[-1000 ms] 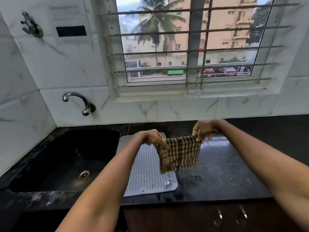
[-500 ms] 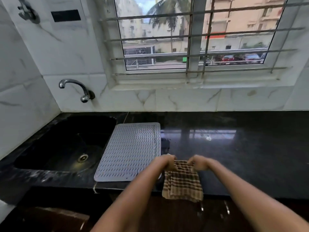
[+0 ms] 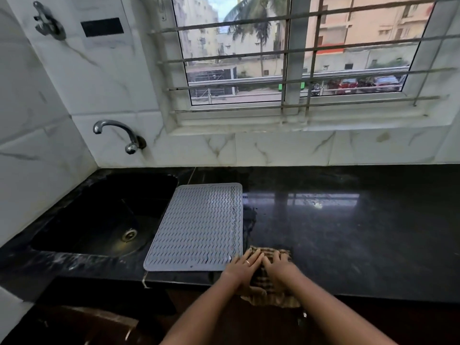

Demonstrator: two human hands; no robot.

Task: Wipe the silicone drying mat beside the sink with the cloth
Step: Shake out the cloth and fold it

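Note:
The grey ribbed silicone drying mat (image 3: 199, 225) lies flat on the black counter, just right of the sink (image 3: 104, 215). The brown checked cloth (image 3: 270, 296) lies on the counter's front edge, right of the mat's near right corner, and part of it hangs over the edge. My left hand (image 3: 245, 266) and my right hand (image 3: 280, 266) press flat on the cloth side by side, fingers stretched forward. The left hand's fingertips almost touch the mat's corner.
A black counter (image 3: 348, 232) runs to the right, wet and shiny near the mat. A chrome tap (image 3: 117, 134) juts from the marble wall over the sink. A barred window (image 3: 293, 58) sits behind. Dark cabinet fronts (image 3: 74, 324) lie below the counter edge.
The cloth was held up stretched between both hands; they came down toward the front edge, and now it lies on the counter under both flat palms.

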